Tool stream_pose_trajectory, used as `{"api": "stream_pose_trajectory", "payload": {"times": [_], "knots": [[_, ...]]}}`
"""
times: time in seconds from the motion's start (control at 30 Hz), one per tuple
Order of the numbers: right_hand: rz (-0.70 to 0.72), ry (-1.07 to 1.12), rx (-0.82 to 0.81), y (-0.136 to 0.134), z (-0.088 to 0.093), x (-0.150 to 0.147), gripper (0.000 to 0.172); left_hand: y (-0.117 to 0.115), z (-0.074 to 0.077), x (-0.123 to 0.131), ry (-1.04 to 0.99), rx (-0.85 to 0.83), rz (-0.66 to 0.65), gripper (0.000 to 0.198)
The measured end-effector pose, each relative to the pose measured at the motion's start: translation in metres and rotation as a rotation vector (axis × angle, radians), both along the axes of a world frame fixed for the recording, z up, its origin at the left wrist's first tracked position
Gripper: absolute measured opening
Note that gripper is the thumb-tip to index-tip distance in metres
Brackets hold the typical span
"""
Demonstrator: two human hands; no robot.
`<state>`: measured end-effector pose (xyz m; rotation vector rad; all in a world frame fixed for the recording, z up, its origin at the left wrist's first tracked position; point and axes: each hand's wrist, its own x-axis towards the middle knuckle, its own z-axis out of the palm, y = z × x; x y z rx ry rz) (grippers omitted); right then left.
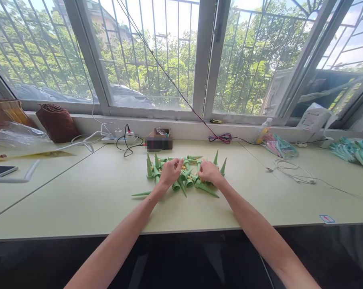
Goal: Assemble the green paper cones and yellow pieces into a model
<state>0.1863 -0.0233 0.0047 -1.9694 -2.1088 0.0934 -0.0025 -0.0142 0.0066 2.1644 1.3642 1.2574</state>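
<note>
Many green plastic watering spikes [203,188] lie in a loose heap on the pale table, with small orange parts among them. Some stand upright on their wide ends, such as one green spike [149,168] on the left and another spike [223,167] on the right. My left hand [171,172] is over the left part of the heap, its fingers curled together. At the right side of the heap, my right hand [210,172] has its fingers bent down among the spikes. Whatever either hand grips is hidden by the fingers. One spike [141,194] lies apart at the front left.
Behind the heap stands a small open box [166,140] beside a power strip [118,138] with cables. To the right are a bottle [264,130], bagged pink and teal items [279,145] and a coiled white cable [298,172]. A phone [2,171] lies far left.
</note>
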Motion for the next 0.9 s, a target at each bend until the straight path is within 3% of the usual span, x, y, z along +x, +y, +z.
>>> {"api": "stream_pose_trajectory", "payload": {"times": [0.43, 0.67, 0.9], "knots": [[0.085, 0.05, 0.02, 0.007, -0.0081, 0.0023, 0.017, 0.0019, -0.0016, 0.0004, 0.026, 0.011, -0.006, 0.044], [0.082, 0.071, -0.011, 0.0023, -0.0035, 0.0016, 0.01, 0.0, -0.0006, 0.0007, 0.012, -0.001, -0.032, 0.045], [0.082, 0.114, -0.005, 0.0021, -0.0048, 0.0027, 0.014, -0.0009, 0.0, 0.0008, -0.003, -0.007, -0.047, 0.045]]}}
